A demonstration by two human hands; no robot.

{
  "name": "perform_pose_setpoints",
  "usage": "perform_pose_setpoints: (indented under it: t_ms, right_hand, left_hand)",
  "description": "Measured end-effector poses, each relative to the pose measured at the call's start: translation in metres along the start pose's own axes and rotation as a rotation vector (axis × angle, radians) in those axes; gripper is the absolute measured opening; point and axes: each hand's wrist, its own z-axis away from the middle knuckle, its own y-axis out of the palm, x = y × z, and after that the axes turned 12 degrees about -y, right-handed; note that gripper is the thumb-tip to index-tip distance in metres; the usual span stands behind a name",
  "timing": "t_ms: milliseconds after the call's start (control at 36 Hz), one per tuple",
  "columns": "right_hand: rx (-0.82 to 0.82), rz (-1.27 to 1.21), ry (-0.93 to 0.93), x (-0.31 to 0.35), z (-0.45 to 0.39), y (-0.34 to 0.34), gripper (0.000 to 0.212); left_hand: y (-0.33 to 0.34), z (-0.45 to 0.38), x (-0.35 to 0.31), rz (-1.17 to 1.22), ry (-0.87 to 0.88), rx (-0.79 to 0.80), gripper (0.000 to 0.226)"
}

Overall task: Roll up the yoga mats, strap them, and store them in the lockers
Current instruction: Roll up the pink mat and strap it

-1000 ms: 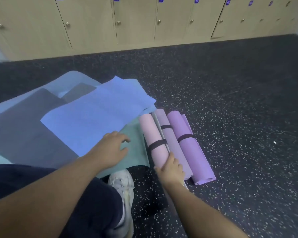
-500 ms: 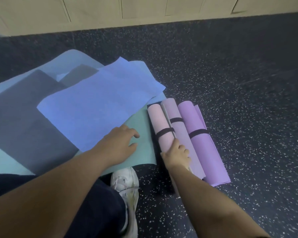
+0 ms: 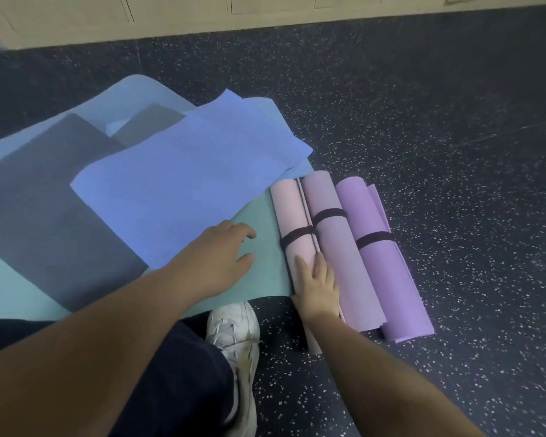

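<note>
Three rolled mats lie side by side on the floor, each with a black strap: a pink roll (image 3: 290,212), a lilac roll (image 3: 331,234) and a purple roll (image 3: 379,266). My right hand (image 3: 317,283) rests flat on the near end of the pink roll, fingers straight. My left hand (image 3: 216,258) lies flat on the edge of the blue mat (image 3: 177,187) and the teal mat (image 3: 262,269) beneath it. A dark grey mat (image 3: 44,197) lies unrolled to the left.
Wooden lockers (image 3: 265,11) run along the far wall. Dark speckled floor (image 3: 454,152) spreads to the right. My white shoe (image 3: 234,329) stands between my arms, just below the teal mat's edge. A pale blue mat (image 3: 130,93) lies under the pile.
The view has tilted down and drawn closer, so the lockers have slid up out of frame. My right hand has flattened along the pink roll. My left hand stays on the mats.
</note>
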Motion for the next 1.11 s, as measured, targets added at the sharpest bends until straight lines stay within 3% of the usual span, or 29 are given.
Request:
perform_pose_setpoints:
  t_ms: [194, 389, 722, 1111]
  right_hand:
    - [0.027, 0.093, -0.037, -0.006, 0.036, 0.021, 0.082]
    - [0.008, 0.009, -0.023, -0.016, 0.035, 0.016, 0.070]
    - [-0.017, -0.040, 0.135, -0.037, 0.010, 0.000, 0.079]
    - [0.055, -0.037, 0.106, -0.017, 0.023, -0.036, 0.075]
  left_hand:
    - [-0.001, 0.004, -0.002, -0.022, 0.000, 0.024, 0.043]
    - [0.001, 0.008, -0.001, -0.058, -0.017, 0.046, 0.043]
    - [0.000, 0.005, -0.001, -0.050, -0.023, 0.055, 0.043]
    - [-0.008, 0.017, -0.008, -0.097, -0.036, 0.013, 0.045]
